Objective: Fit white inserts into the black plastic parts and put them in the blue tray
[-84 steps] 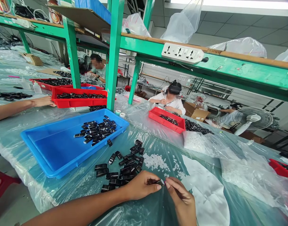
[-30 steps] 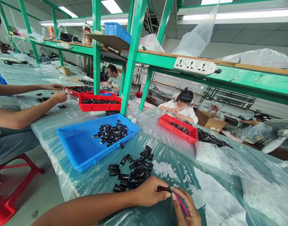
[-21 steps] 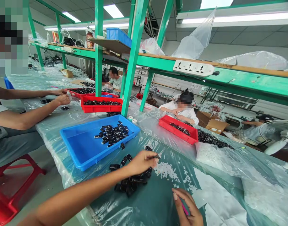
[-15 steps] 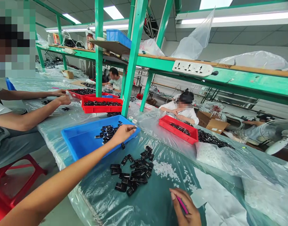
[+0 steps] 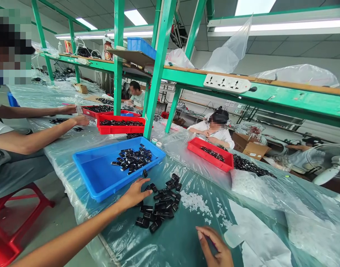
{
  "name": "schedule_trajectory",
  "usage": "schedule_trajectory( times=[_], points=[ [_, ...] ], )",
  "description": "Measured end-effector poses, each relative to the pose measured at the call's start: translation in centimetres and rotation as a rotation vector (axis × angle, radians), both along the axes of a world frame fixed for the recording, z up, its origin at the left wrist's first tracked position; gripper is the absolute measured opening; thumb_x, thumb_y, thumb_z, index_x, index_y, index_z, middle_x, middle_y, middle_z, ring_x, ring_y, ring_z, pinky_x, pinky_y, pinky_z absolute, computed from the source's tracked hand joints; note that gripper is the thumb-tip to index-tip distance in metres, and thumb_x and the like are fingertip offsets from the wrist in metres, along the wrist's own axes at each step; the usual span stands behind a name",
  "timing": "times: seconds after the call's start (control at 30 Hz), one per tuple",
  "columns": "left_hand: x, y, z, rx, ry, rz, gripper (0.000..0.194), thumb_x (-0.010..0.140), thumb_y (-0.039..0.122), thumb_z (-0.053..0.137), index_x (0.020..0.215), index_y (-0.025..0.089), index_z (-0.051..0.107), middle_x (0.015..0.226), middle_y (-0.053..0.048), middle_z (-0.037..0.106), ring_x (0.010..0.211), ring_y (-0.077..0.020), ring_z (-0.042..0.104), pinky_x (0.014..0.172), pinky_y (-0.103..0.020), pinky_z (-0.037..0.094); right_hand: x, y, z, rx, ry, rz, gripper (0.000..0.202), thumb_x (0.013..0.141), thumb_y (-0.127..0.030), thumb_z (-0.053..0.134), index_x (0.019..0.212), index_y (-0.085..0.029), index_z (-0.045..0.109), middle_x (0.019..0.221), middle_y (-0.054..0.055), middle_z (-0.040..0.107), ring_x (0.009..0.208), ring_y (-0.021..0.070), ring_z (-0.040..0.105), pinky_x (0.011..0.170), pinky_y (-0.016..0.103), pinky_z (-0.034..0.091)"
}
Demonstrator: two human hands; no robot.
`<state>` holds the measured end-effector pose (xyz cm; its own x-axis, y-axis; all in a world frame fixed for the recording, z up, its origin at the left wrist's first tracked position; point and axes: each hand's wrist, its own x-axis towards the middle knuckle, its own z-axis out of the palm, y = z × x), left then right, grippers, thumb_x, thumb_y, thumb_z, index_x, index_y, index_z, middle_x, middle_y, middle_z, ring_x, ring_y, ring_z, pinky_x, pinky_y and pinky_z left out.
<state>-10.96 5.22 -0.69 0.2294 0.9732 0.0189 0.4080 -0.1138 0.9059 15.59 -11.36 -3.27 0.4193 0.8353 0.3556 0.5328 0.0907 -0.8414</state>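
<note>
Black pieces in a loose pile on the table, which is green under clear, wrinkled plastic sheeting. Head view: left hand open, fingers spread, gripping nothing, at the pile's left edge. Right hand curled low, thumb and forefinger close together, round a pink tool mostly hidden by the fingers.

Beyond the pile, a blue tray bears more black pieces towards its right end. Small white bits scattered right of the pile; white sheet further right, then clear bags with white contents. Red bins of dark parts stand further back.

Room: green shelf frame spans the table, white power strip on its front rail. Person in white seated across; another person's arms at left, above a red stool. Fan at far right; lit ceiling panels overhead.
</note>
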Motion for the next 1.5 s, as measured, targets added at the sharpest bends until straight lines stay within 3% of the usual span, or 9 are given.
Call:
schedule_trajectory(
  times=[0.13,0.37,0.47,0.6,0.83,1.03,1.17,1.3,1.5],
  points=[
    [0.6,1.5,0.8,-0.151,0.001,0.063,0.071,0.061,0.043,0.07,0.125,0.02,0.052,0.137,-0.009,0.043,0.129,-0.035,0.032,0.095,-0.036,0.037,0.2,0.1,-0.5,-0.043,-0.015,0.031,0.033,0.074,-0.057,0.057,0.081,-0.028,0.072,0.088,0.004,0.068,0.084,0.0216,0.062,0.069,0.024,0.049],
    [1.1,2.2,1.5,-0.29,-0.03,0.069,0.075,0.065,0.043,0.067,0.133,0.023,0.043,0.143,-0.01,0.034,0.131,-0.0364,0.028,0.096,-0.043,0.036,0.5,0.1,-1.0,-0.115,-0.04,0.041,0.035,0.074,-0.06,0.055,0.083,-0.03,0.072,0.089,0.003,0.068,0.084,0.0225,0.064,0.067,0.024,0.051],
    [1.3,2.2,1.5,-0.323,-0.059,0.06,0.074,0.069,0.04,0.064,0.136,0.022,0.039,0.142,-0.01,0.036,0.13,-0.0332,0.032,0.097,-0.041,0.037,0.6,0.2,-1.0,-0.101,-0.049,0.054,0.033,0.074,-0.059,0.057,0.082,-0.03,0.072,0.088,0.003,0.069,0.085,0.023,0.064,0.069,0.024,0.052],
    [1.7,2.6,1.3,-0.329,-0.095,0.051,0.072,0.072,0.037,0.061,0.138,0.02,0.036,0.138,-0.011,0.042,0.128,-0.031,0.036,0.095,-0.039,0.04,0.6,0.3,-1.2,-0.063,-0.067,0.042,0.032,0.076,-0.058,0.055,0.08,-0.031,0.073,0.089,0.003,0.069,0.084,0.0239,0.064,0.071,0.026,0.052],
    [2.3,3.1,1.1,-0.309,-0.062,0.121,0.074,0.07,0.041,0.062,0.135,0.015,0.04,0.141,-0.015,0.036,0.127,-0.0362,0.036,0.095,-0.043,0.039,0.5,0.3,-1.1,-0.02,-0.106,0.038,0.035,0.076,-0.059,0.054,0.08,-0.03,0.073,0.085,0.003,0.07,0.085,0.0245,0.065,0.076,0.027,0.051],
    [2.7,3.3,-0.1,-0.171,-0.024,0.115,0.063,0.07,0.036,0.062,0.128,0.014,0.05,0.142,-0.011,0.035,0.128,-0.0326,0.036,0.097,-0.034,0.037,0.2,0.1,-0.4,0.002,-0.086,0.015,0.04,0.074,-0.062,0.053,0.076,-0.028,0.073,0.084,0.004,0.07,0.083,0.0236,0.065,0.075,0.027,0.052],
    [3.2,1.4,-0.1,0.017,-0.028,0.011,0.047,0.072,0.034,0.062,0.116,0.018,0.062,0.139,-0.007,0.04,0.121,-0.0291,0.044,0.095,-0.03,0.038,0.2,0.1,-0.3,0.024,-0.068,0.003,0.039,0.075,-0.061,0.053,0.075,-0.027,0.072,0.084,0.005,0.069,0.083,0.0222,0.065,0.072,0.025,0.052],
    [5.1,-2.7,0.8,0.225,-0.108,-0.236,0.024,0.08,0.033,0.055,0.088,0.019,0.073,0.091,-0.006,0.066,0.086,-0.0222,0.06,0.077,-0.028,0.044,1.3,0.1,-0.4,-0.026,-0.093,-0.011,0.038,0.079,-0.057,0.049,0.085,-0.026,0.072,0.091,0.006,0.068,0.081,0.0213,0.065,0.061,0.023,0.053],
    [7.7,-8.6,1.5,0.238,-0.182,-0.444,0.007,0.078,0.019,0.056,0.075,0.018,0.061,0.077,-0.001,0.062,0.073,-0.0141,0.057,0.067,-0.021,0.043,3.4,0.2,-0.3,-0.121,-0.449,-0.031,0.033,0.084,-0.048,0.047,0.096,-0.027,0.07,0.113,0.007,0.062,0.107,0.0265,0.057,0.084,0.037,0.051]
  ],
)
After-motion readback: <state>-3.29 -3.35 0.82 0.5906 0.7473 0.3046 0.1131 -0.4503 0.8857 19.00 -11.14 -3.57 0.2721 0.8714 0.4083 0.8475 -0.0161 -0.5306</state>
